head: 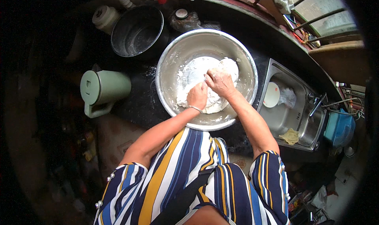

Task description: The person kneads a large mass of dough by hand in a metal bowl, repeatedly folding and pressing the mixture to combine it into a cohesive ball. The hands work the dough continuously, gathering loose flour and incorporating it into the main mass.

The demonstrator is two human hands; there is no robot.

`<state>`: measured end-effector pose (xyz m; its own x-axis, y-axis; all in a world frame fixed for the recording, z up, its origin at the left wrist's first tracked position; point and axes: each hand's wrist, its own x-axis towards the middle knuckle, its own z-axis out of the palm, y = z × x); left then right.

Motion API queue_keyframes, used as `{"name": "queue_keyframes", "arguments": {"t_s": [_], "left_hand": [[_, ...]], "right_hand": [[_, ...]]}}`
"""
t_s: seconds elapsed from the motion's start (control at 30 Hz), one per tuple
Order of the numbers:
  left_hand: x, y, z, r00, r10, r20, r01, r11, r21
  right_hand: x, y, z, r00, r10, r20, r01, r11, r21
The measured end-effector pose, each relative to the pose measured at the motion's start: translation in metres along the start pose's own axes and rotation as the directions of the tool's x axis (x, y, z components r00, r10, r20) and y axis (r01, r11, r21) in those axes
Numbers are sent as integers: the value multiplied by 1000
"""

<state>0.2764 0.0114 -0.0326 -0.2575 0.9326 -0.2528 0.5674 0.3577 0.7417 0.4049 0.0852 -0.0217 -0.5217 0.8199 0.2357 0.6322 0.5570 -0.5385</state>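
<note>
A large stainless steel bowl (167, 59) stands on the dark counter right in front of me. White dough (215, 102) lies in it, lumpy and dusted with flour, with loose flour (195, 66) on the far side of the bowl's floor. My left hand (197, 95), with a bracelet at the wrist, is curled like a fist into the near part of the dough. Beside it, slightly farther right, my right hand (220, 82) is bent over the dough and carries floury smears. Both hands' fingertips are partly hidden in the dough.
To the left stands a pale green lidded jug (115, 84). A dark empty basin (137, 32) and a white jar (105, 18) are behind it. On the right is a steel sink (281, 121) holding a white bowl (271, 94), a plastic bag (287, 97) and a yellowish cloth (290, 136).
</note>
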Motion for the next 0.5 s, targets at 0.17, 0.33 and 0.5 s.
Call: {"name": "queue_keyframes", "arguments": {"t_s": [0.17,0.33,0.5], "left_hand": [[-16,-16,-63,955,276,-111,-289,948,-134],[-15,-29,-122,755,590,-287,-525,806,274],[8,-48,-119,790,430,-437,-421,899,122]], "right_hand": [[-19,-16,-32,852,416,-317,-451,892,-41],[-22,18,1,688,705,-175,-715,699,8],[1,43,-4,775,630,-50,-632,775,-31]]}}
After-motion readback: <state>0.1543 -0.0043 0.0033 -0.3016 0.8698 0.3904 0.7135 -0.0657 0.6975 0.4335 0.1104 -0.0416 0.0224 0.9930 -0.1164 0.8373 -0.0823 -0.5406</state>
